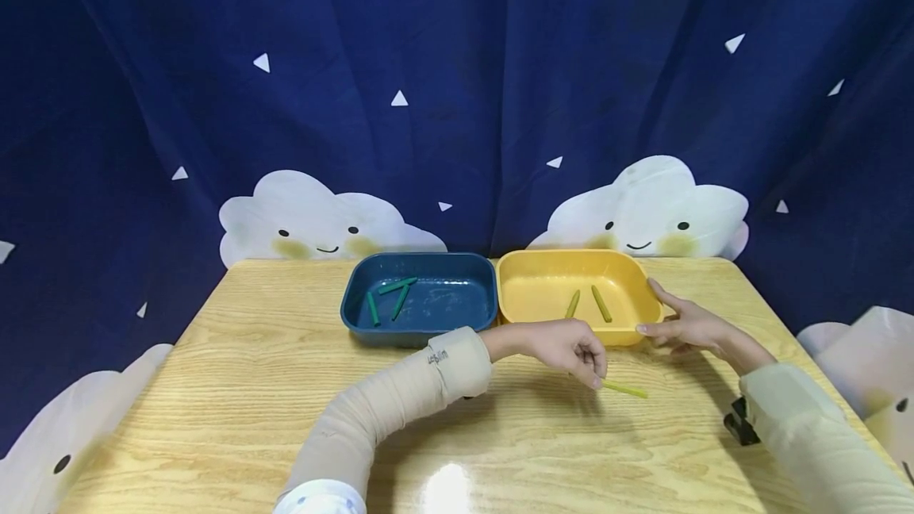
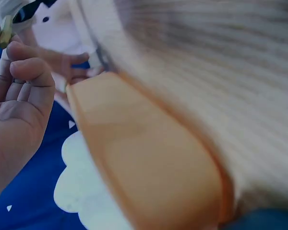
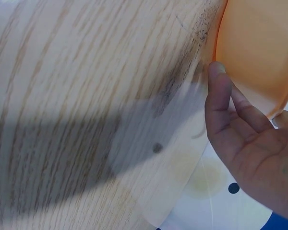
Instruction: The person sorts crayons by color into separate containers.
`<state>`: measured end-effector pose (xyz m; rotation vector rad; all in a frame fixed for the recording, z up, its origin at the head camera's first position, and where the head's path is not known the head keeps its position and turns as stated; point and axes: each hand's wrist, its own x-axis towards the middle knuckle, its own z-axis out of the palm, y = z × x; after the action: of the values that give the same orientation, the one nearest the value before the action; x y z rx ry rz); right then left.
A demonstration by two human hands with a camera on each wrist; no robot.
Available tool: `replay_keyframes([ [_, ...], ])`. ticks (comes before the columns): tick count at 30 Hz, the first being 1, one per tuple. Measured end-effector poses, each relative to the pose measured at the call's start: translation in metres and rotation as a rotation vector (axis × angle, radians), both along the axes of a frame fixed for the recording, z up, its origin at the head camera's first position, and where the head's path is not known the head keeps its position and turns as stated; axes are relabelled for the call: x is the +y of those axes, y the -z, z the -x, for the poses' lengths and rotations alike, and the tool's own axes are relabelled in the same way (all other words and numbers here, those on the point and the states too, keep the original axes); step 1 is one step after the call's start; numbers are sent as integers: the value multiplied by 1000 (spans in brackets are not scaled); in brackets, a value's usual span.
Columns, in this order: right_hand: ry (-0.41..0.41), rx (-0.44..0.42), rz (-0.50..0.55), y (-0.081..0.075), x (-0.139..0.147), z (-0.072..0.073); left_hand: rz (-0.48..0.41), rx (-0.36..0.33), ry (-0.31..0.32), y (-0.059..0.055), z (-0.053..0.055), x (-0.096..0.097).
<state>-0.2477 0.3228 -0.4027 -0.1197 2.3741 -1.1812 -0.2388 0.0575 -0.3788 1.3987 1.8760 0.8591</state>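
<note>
My left hand (image 1: 560, 346) reaches across in front of the yellow tray (image 1: 550, 331) and pinches a yellow crayon (image 1: 625, 389) between thumb and fingertips. The crayon points right, over the wooden table. In the left wrist view the same crayon (image 2: 6, 33) shows at the upper left. At the tray's right end, my right hand (image 1: 691, 327) holds the rim, its thumb and a finger at the two corners. Two yellow-olive crayons (image 1: 601, 304) lie inside that tray.
A dark blue tray (image 1: 421, 336) stands left of the yellow one, with three green crayons (image 1: 401, 302) in its left part. Behind the wooden table (image 1: 271, 387) hangs a navy curtain (image 1: 428, 38) with clouds. A black object (image 1: 741, 423) shows beside the right sleeve.
</note>
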Motion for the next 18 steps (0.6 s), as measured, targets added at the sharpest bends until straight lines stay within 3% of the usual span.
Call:
replay_keyframes([
  [9,-6,-1,35,2,-4,1,-109,-190,-168,-15,16,-6],
  [13,-12,3,38,3,-4,1,-125,-209,-276,-23,27,-5],
  [18,-11,4,-12,1,-1,1,-128,-247,-336,-34,44,1],
])
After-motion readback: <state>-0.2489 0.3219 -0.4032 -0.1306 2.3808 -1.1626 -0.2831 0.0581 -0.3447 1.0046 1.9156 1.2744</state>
